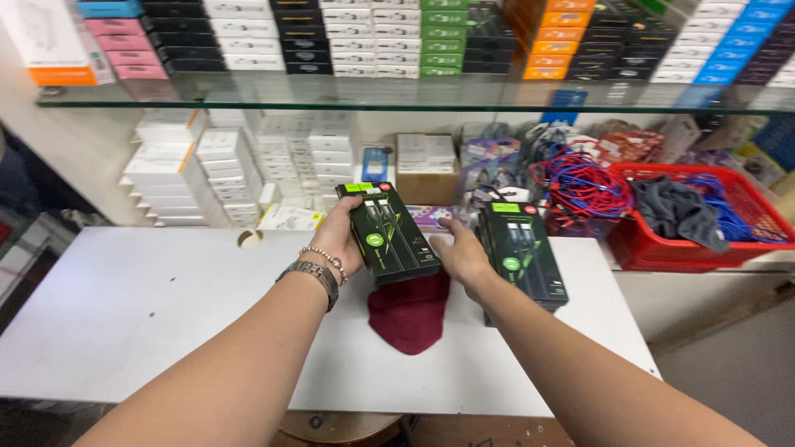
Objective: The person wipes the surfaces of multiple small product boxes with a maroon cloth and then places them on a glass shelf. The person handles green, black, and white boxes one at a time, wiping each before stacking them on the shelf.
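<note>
My left hand (338,240) grips a flat black box with green markings (389,233) and holds it tilted above the white table (149,306). A watch and a bead bracelet sit on that wrist. My right hand (462,255) is open, its fingers spread just right of that box and touching or nearly touching its edge. To the right of this hand a stack of similar black and green boxes (523,252) rests on the table. A dark red cloth (411,314) lies on the table under both hands.
A red basket (662,252) with a grey cloth and blue cables stands at the right. Tangled red and blue cables (584,186) lie behind the stack. White boxes (199,165) are piled at the back left. A glass shelf (397,103) above carries rows of coloured boxes.
</note>
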